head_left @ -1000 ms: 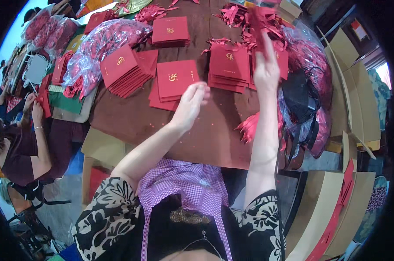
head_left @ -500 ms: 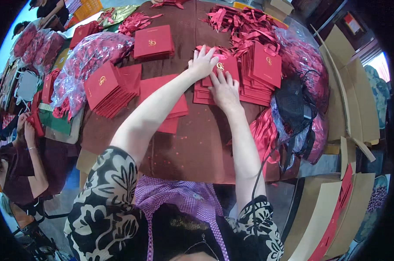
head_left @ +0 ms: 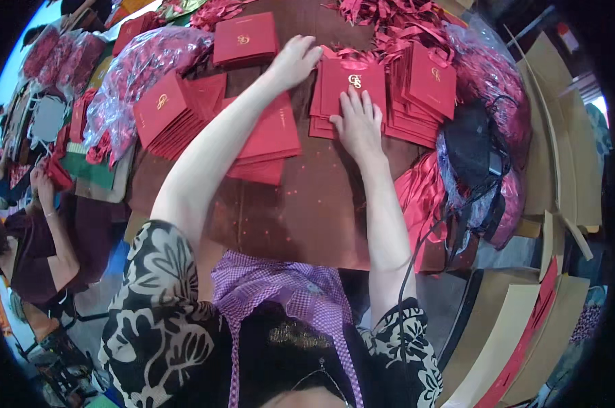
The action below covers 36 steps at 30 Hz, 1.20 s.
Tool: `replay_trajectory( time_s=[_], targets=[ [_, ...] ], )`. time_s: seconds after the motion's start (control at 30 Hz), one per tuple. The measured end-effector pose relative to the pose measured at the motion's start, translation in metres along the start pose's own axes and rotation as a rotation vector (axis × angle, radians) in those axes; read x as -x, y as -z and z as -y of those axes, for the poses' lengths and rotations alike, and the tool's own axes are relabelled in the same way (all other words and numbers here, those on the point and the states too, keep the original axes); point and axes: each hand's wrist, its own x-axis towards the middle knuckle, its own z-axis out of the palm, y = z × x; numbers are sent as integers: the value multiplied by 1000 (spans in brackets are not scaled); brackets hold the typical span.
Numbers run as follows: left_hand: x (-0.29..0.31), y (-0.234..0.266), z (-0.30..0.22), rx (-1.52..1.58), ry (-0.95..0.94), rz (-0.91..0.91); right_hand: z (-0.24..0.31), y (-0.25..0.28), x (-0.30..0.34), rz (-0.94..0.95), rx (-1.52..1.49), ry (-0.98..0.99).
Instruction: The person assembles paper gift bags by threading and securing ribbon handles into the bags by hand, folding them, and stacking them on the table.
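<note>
A stack of flat red paper gift bags [head_left: 331,102] with ribbon handles and a gold emblem lies at the table's middle. My right hand [head_left: 360,126] rests flat on its top bag, fingers spread just below the emblem. My left hand [head_left: 294,62] hovers just left of the stack's far corner, fingers loosely stretched and holding nothing that I can see. Beside the stack on the right stands another fanned pile of red bags [head_left: 432,85]. Left of my left wrist lies a small neat stack [head_left: 246,39], and under that forearm are flat red sheets or bags [head_left: 273,132].
A leaning red bag stack [head_left: 163,112] sits at left, next to a clear plastic sack [head_left: 141,75]. Red ribbons [head_left: 423,197] and a black mesh bag [head_left: 467,160] lie at right, near open cardboard boxes [head_left: 559,136]. A co-worker's hands [head_left: 44,187] handle something red.
My left hand has lifted off the bag stack and moved left. My right hand stays on the top bag. The whole view has shifted slightly.
</note>
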Motion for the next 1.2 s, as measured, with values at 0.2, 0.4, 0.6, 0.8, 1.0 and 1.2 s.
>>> replay_trajectory(
  time_s=[0.2,0.4,0.6,0.8,1.0,1.2],
  targets=[
    [152,106,-28,189,243,-349,46,33,6,-254,-374,-34],
    [246,96,-9,446,718,-275,91,-7,27,77,-723,-334],
    [245,95,-33,546,638,-236,117,10,17,342,-1332,-739],
    [240,110,-42,655,517,-382,87,4,35,359,-1903,-963],
    [249,92,21,29,516,-331,69,1,57,653,-2657,-957],
    [236,84,39,-134,674,-148,80,7,77,684,-2901,-1028]
  ],
)
